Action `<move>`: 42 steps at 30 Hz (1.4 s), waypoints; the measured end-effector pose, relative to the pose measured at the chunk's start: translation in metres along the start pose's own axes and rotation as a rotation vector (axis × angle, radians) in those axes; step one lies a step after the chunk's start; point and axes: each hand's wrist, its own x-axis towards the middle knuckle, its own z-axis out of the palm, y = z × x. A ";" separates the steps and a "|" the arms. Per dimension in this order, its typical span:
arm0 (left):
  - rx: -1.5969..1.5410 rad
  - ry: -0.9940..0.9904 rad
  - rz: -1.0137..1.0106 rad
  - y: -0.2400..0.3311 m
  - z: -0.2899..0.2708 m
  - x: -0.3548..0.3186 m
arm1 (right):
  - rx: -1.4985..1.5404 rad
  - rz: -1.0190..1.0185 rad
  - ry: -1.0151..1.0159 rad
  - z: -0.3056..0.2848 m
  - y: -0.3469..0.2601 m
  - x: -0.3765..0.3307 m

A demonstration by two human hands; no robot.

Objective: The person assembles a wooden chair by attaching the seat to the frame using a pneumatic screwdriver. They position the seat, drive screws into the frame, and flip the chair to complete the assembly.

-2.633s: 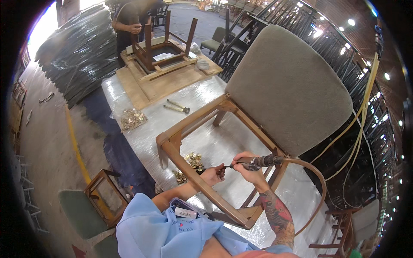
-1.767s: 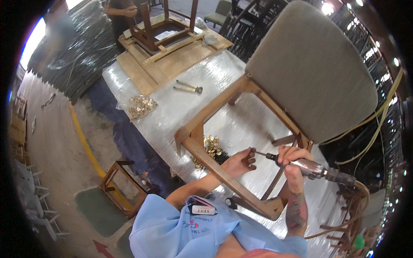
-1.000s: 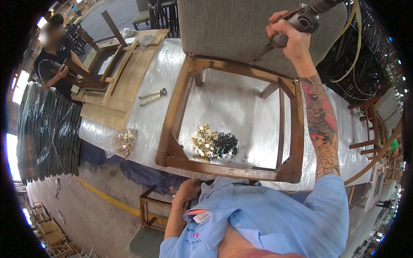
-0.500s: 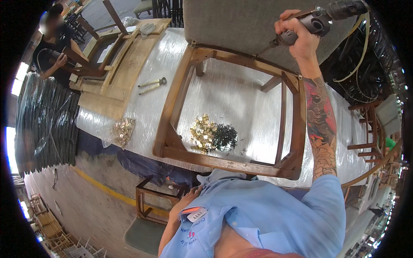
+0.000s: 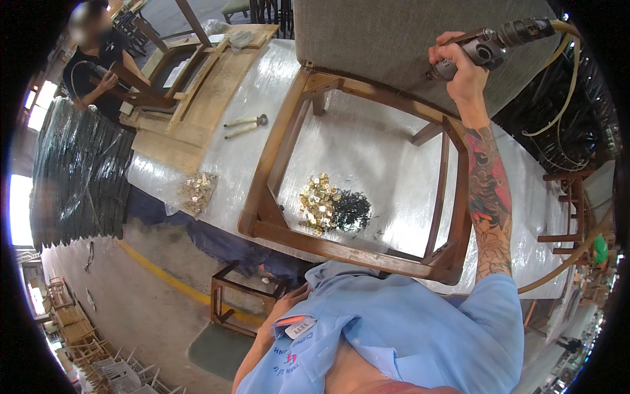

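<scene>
Power driver (image 5: 482,51) in right hand (image 5: 462,71), grip clamped around its body; any marking on it too small to read. Bit points at far rail of seatless brown wooden chair frame (image 5: 348,246); contact unclear. Frame on plastic-covered bench (image 5: 226,154), grey upholstered chair back (image 5: 387,39) rising on far side. Right forearm covers part of frame's far right corner. Left hand (image 5: 293,301) near, against blue shirt (image 5: 420,315), fingers partly hidden, grip: can't tell. Shirt: printed lettering, white tag (image 5: 300,327) at pocket. Inside frame opening: gold brackets (image 5: 317,203), touching black screws (image 5: 351,211). Left: bagged fittings (image 5: 197,190), pincers (image 5: 262,120). Far left: person (image 5: 98,56) by another frame.
</scene>
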 end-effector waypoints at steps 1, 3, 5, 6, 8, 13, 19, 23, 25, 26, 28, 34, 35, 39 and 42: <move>0.001 -0.022 -0.049 0.004 -0.003 0.000 | -0.008 0.005 -0.008 0.000 -0.002 -0.001; 0.002 -0.064 -0.147 0.015 -0.006 0.002 | 0.038 0.045 0.005 0.005 -0.003 -0.001; 0.008 -0.060 -0.047 0.011 -0.003 0.002 | 0.030 0.050 0.007 0.012 -0.002 -0.001; 0.012 -0.056 0.003 0.005 0.000 0.005 | -0.012 0.032 0.015 0.014 -0.004 -0.002; 0.026 -0.032 0.093 -0.005 -0.003 0.003 | -0.065 0.023 0.023 0.024 -0.012 -0.004; 0.015 -0.029 0.066 0.019 -0.015 -0.009 | -0.031 0.144 0.010 0.040 -0.020 -0.011; 0.011 -0.028 0.096 0.026 -0.022 -0.010 | -0.256 0.044 -0.064 0.020 -0.009 -0.004; 0.001 -0.006 0.069 0.033 -0.027 -0.007 | -0.233 0.125 -0.038 0.022 -0.007 -0.008; 0.002 -0.034 0.070 0.036 -0.032 0.000 | -0.338 0.144 -0.062 0.022 -0.015 -0.006; 0.003 -0.046 0.063 0.035 -0.031 0.003 | -0.402 0.148 -0.077 0.020 -0.013 -0.004; -0.005 -0.077 0.054 0.033 -0.028 0.008 | -0.431 0.159 -0.140 0.014 0.016 -0.002; 0.032 -0.102 0.002 0.045 -0.034 0.009 | 0.060 0.222 -0.020 0.018 -0.024 -0.001; 0.044 -0.103 -0.003 0.046 -0.036 0.007 | 0.027 0.235 -0.030 0.015 -0.023 0.000; 0.077 -0.096 -0.039 0.048 -0.043 -0.001 | -0.187 0.174 -0.031 0.013 -0.026 -0.001; 0.105 -0.061 -0.075 0.062 -0.049 -0.014 | -0.236 0.099 0.045 0.010 -0.020 0.002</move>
